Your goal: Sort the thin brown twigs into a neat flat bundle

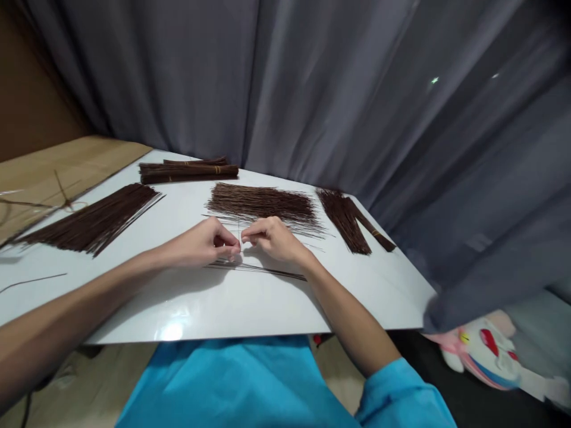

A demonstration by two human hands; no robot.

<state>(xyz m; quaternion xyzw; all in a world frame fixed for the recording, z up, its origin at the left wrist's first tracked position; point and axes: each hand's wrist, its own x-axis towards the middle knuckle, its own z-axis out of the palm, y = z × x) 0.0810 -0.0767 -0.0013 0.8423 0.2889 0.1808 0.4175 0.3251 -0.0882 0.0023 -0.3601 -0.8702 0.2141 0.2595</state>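
My left hand (203, 242) is closed in a pinch over the middle of the white table. Between its fingertips stands a thin dark stick (238, 230), roughly upright. Close beside it, my right hand (277, 239) is also pinched, its fingertips almost meeting the left ones at the stick. Whether the right fingers grip the stick or something finer is too small to tell. Several loose thin brown sticks (263, 270) lie crosswise under and in front of the hands. Just beyond the hands spreads a wide pile of thin brown sticks (263, 202).
Tied bundles of brown sticks (190, 171) lie at the back left. A fanned bundle (96, 220) rests at left, and two more bundles (345, 220) at right. Brown cardboard (84, 163) covers the left end. A grey curtain (289, 89) hangs behind; a plush toy (484, 351) sits lower right.
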